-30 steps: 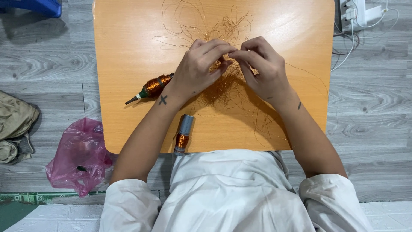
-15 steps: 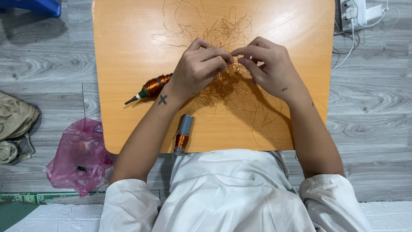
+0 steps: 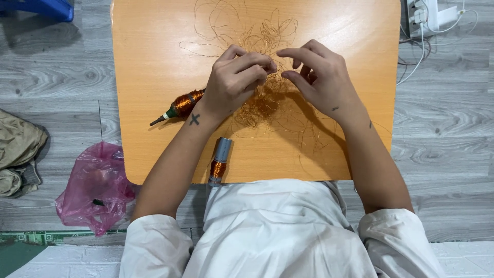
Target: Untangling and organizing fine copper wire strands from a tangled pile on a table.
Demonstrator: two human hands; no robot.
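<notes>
A small orange wooden table [image 3: 154, 77] stands on grey plank flooring, and every other item here sits in relation to it. Off its near left corner a crumpled pink plastic bag [image 3: 95, 188] lies on the floor, with a bundle of khaki cloth [image 3: 18, 152] further out to the left; beyond the table's far right corner a white power strip [image 3: 427, 15] trails white cables. Across the middle and far half of the tabletop spreads a loose tangle of fine copper wire [image 3: 257, 103], its thickest clump lying between and just under the person's two hands. The left hand [image 3: 234, 82] is curled, thumb and fingers pressed together in a pinch on strands of the wire. The right hand [image 3: 319, 77] hovers just beside it, index finger extended toward the left fingertips, thumb held apart below it, the other fingers loosely bent. A copper-wound spool [image 3: 182, 104] lies touching the left wrist, and a grey bobbin [image 3: 219, 161] with a copper band rests at the table's near edge.
</notes>
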